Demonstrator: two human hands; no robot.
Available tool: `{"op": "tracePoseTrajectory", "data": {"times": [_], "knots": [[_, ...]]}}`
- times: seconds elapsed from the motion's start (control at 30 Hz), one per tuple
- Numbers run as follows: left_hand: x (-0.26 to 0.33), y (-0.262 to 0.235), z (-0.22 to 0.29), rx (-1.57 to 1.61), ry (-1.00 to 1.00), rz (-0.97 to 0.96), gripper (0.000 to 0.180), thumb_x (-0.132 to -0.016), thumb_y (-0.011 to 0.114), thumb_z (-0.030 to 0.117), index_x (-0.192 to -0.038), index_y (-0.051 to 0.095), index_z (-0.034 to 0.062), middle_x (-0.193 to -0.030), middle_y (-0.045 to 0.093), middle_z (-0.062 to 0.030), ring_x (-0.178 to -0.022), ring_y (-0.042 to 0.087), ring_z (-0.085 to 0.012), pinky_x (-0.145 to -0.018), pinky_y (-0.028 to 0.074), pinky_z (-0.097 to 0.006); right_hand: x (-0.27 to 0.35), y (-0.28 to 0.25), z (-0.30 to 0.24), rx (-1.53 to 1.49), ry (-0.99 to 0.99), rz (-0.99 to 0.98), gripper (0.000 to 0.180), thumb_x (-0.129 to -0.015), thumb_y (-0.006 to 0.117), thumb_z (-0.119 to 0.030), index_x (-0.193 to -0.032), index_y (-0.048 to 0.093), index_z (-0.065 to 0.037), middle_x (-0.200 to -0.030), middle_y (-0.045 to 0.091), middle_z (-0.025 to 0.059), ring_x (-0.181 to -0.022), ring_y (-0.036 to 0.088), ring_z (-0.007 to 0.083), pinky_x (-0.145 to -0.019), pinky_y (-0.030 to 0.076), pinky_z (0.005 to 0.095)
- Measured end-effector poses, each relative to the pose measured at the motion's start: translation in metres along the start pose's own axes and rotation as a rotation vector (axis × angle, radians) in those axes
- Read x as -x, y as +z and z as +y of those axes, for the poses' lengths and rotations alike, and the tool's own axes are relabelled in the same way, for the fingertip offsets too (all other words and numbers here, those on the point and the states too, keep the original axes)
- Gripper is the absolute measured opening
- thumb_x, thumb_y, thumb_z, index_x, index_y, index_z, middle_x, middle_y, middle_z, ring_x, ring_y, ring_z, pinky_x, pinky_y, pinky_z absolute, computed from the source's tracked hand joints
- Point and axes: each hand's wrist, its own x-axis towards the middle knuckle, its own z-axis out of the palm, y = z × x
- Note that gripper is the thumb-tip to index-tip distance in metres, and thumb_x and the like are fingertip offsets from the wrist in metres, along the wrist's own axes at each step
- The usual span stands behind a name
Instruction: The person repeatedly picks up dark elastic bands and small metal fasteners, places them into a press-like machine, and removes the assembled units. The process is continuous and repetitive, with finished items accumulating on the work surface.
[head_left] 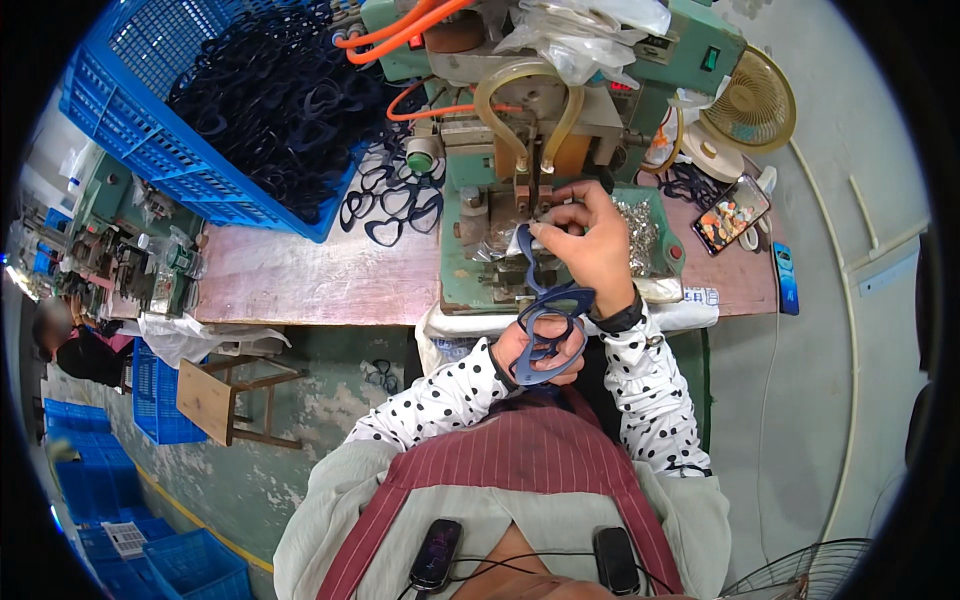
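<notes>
My left hand is closed around several blue eyeglass frames, held low in front of the machine. Above it, my right hand pinches the end of one blue eyeglass frame between thumb and fingers, at the work spot of the green bench machine. This frame stands on edge, its lower part running down to the bunch in my left hand. Two copper-coloured blocks sit just above my right fingertips. Whether the right fingers also hold a small part cannot be made out.
A green tray of small metal parts is right of my right hand. Loose dark frames lie left of the machine, beside a heaped blue crate. Two phones and a fan are at right; a wooden stool stands left.
</notes>
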Motion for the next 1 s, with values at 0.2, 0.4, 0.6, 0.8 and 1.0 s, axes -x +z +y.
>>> {"op": "tracePoseTrajectory", "data": {"times": [0.2,0.4,0.6,0.8,1.0], "knots": [[-0.001,0.027,0.011,-0.272,0.109,0.041,0.03,-0.096,0.056,0.031,-0.087,0.057,0.0023,-0.061,0.052,-0.0066,-0.057,0.046,-0.0154,-0.054,0.036,-0.027,-0.005,0.01,0.008,-0.22,-0.044,0.012,0.048,-0.071,0.075,-0.003,-0.11,0.047,0.001,-0.079,0.068,0.0073,-0.062,0.052,0.0066,-0.057,0.043,0.0231],[0.004,0.058,0.042,-1.531,0.609,-0.165,0.022,-0.082,0.07,0.01,-0.102,0.066,0.0023,-0.096,0.068,-0.0118,-0.083,0.062,-0.0253,-0.08,0.047,-0.039,-0.012,-0.032,0.009,-0.072,-0.147,0.098,0.046,-0.077,0.07,-0.002,-0.118,0.05,0.002,-0.097,0.068,0.012,-0.087,0.062,0.0142,-0.076,0.049,0.0267],[0.012,0.047,0.052,-2.408,0.782,0.072,0.035,-0.077,0.071,0.007,-0.112,0.066,0.0049,-0.116,0.065,-0.0104,-0.103,0.064,-0.027,-0.095,0.048,-0.045,-0.009,-0.063,0.055,-0.03,-0.079,0.245,0.035,-0.082,0.066,-0.001,-0.115,0.055,0.0,-0.099,0.068,0.0119,-0.09,0.063,0.0152,-0.078,0.05,0.0263],[0.012,0.044,0.061,-2.398,0.748,0.079,0.044,-0.074,0.073,0.009,-0.117,0.064,0.0035,-0.12,0.064,-0.0131,-0.107,0.063,-0.0271,-0.098,0.048,-0.045,0.001,-0.081,0.088,0.596,-0.212,0.46,0.026,-0.081,0.067,-0.008,-0.106,0.062,-0.004,-0.095,0.07,0.0128,-0.083,0.068,0.024,-0.075,0.051,0.0328],[0.01,0.048,0.059,-2.431,0.772,0.135,0.043,-0.073,0.074,0.01,-0.115,0.065,0.0031,-0.117,0.065,-0.013,-0.103,0.065,-0.0266,-0.097,0.049,-0.043,0.009,-0.105,0.126,0.517,-0.021,0.344,0.022,-0.082,0.067,-0.009,-0.103,0.064,-0.002,-0.091,0.07,0.013,-0.08,0.069,0.0247,-0.072,0.052,0.0337]]}}
